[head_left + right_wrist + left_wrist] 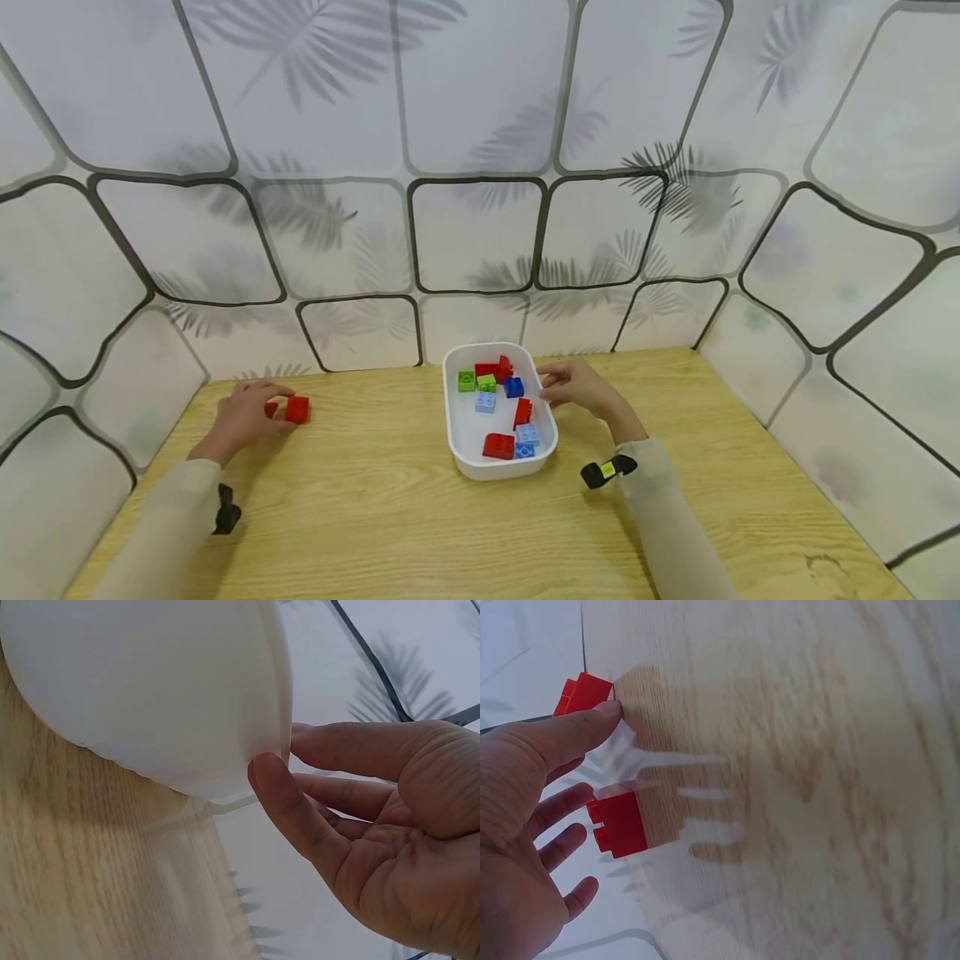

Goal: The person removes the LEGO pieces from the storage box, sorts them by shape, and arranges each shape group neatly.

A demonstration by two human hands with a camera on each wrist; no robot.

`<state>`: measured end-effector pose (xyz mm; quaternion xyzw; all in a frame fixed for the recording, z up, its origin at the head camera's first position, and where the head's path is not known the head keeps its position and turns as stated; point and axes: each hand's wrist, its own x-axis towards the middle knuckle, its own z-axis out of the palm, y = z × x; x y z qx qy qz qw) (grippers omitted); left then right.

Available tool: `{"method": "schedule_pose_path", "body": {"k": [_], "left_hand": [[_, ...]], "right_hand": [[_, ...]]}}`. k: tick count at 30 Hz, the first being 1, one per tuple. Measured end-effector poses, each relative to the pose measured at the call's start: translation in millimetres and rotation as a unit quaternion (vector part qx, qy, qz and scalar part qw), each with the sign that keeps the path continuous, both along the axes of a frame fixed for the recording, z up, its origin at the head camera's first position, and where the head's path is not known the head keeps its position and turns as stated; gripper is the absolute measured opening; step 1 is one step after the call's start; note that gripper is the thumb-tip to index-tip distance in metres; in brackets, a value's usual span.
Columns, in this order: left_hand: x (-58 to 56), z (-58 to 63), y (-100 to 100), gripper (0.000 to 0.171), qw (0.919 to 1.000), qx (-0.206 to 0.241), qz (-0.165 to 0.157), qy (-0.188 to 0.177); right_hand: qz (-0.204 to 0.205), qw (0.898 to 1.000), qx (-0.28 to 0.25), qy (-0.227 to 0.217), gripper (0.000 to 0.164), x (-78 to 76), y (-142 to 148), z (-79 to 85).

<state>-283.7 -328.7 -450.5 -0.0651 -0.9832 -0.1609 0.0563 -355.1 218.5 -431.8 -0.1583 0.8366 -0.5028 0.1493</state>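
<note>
At the far left of the table, my left hand (250,414) has its thumb and index finger around a red building brick (297,408). In the left wrist view the thumb overlaps that brick (586,693). A second red building brick (619,823) stands close by the middle fingertip; the hand partly hides it in the head view. My right hand (583,388) pinches the right rim of a white plastic box (455,446), thumb and fingers on either side of the wall (275,682). Inside lie several red, green, light blue and dark blue building bricks.
The wooden table (360,500) backs onto a wall covering (480,242) with leaf and dark line patterns, which also rises along both sides. The box stands near the table's back edge, its bricks in loose groups at both ends. Each wrist carries a black strap (609,471).
</note>
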Motion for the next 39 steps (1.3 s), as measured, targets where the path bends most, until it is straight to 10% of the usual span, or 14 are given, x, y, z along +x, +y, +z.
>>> {"method": "schedule_pose_path", "body": {"k": [24,39], "left_hand": [[-6.9,-1.4,-19,0.060,0.9959,0.027,-0.002,-0.086],[-7.1,-6.2,-22,0.064,0.9966,0.044,-0.001,-0.070]], "right_hand": [[-0.009,1.000,0.005,-0.008,0.049,0.7,-1,-0.4],[-0.004,1.000,0.004,-0.002,0.050,0.9,-1,-1.1]]}}
